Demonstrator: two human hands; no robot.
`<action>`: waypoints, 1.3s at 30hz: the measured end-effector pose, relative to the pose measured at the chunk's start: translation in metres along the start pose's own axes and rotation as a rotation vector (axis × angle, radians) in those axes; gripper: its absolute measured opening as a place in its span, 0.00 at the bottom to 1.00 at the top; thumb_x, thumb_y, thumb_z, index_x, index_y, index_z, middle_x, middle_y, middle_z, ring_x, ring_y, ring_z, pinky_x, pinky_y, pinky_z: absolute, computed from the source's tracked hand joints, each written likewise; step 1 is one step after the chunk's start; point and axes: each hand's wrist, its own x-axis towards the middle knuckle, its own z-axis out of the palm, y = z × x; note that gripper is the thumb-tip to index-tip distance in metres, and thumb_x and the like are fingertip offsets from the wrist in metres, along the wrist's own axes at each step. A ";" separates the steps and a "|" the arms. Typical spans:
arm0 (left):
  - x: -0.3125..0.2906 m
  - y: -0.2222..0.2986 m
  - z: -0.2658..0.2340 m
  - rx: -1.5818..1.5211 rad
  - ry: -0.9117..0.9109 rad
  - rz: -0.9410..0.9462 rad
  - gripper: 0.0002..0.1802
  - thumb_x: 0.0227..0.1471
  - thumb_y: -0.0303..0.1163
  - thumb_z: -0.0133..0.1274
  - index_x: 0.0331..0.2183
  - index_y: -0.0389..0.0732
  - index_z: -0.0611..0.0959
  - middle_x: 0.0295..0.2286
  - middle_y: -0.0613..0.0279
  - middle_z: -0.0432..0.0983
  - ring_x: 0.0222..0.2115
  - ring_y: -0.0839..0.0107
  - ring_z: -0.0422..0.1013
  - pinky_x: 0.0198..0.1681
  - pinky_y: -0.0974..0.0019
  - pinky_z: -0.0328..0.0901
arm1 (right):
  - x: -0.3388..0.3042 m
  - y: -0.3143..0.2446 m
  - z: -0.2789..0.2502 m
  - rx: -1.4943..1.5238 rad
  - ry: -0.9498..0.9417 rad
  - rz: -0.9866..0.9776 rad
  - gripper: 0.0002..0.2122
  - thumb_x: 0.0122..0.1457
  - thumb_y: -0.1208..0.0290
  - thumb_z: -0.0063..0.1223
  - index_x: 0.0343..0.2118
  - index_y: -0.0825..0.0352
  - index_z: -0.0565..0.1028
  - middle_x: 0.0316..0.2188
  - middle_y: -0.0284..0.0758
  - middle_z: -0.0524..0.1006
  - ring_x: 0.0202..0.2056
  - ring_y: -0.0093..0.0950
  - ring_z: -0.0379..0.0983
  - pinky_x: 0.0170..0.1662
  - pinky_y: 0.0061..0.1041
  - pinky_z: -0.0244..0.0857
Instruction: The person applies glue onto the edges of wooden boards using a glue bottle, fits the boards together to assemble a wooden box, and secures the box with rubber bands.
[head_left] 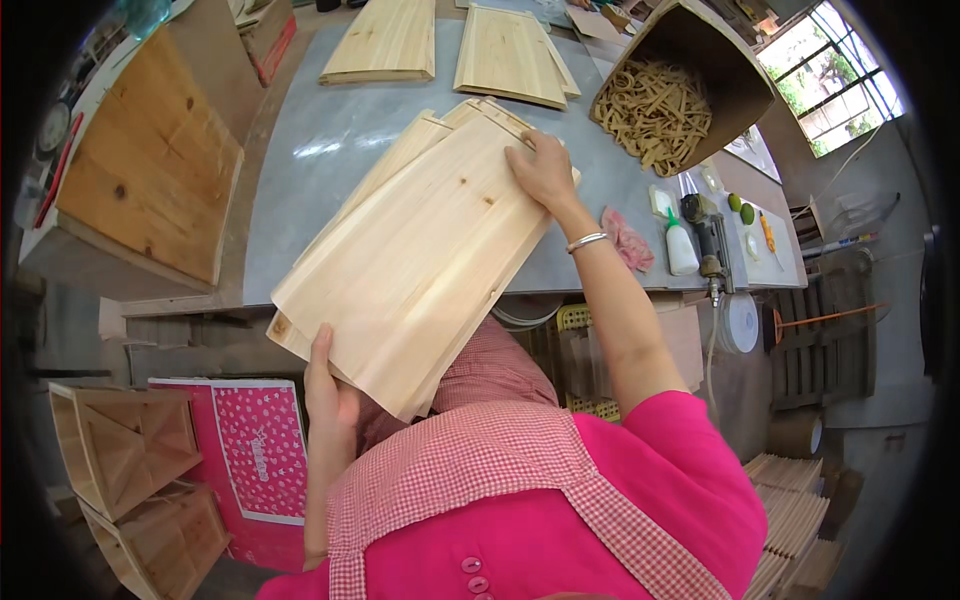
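Note:
A stack of pale wooden boards [420,250] lies slanted across the near edge of a grey worktable [310,150], its lower end hanging off the table. My left hand [328,385] grips the stack's near lower edge from underneath. My right hand [543,170] lies flat on the far upper corner of the top board, fingers spread over its edge. A silver bangle [587,241] circles the right wrist.
Two more board stacks [385,42] [510,55] lie at the table's far side. A tilted cardboard box of wood strips [655,105] stands at the right, with a glue bottle [681,248], pink rag [628,240] and nail gun [712,245]. Wooden crates [125,450] sit low left.

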 end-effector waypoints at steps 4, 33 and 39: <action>0.006 -0.013 -0.011 0.109 0.036 0.146 0.38 0.57 0.39 0.58 0.61 0.33 0.62 0.55 0.52 0.68 0.54 0.58 0.67 0.57 0.56 0.67 | 0.012 -0.018 0.026 0.041 -0.014 -0.062 0.21 0.53 0.60 0.57 0.45 0.71 0.77 0.42 0.50 0.77 0.47 0.46 0.73 0.53 0.41 0.66; 0.062 0.060 -0.043 0.155 -0.125 0.055 0.34 0.57 0.32 0.56 0.60 0.31 0.64 0.55 0.47 0.69 0.54 0.54 0.69 0.56 0.51 0.67 | 0.021 -0.051 0.060 -0.116 -0.152 0.077 0.27 0.55 0.49 0.55 0.49 0.69 0.74 0.49 0.47 0.74 0.56 0.43 0.66 0.60 0.45 0.55; 0.046 0.061 -0.036 0.342 -0.022 0.193 0.33 0.57 0.28 0.57 0.60 0.30 0.63 0.55 0.48 0.69 0.52 0.57 0.70 0.54 0.55 0.69 | 0.010 -0.061 0.073 -0.002 -0.141 -0.101 0.14 0.58 0.65 0.50 0.43 0.69 0.74 0.41 0.49 0.76 0.45 0.48 0.72 0.51 0.45 0.65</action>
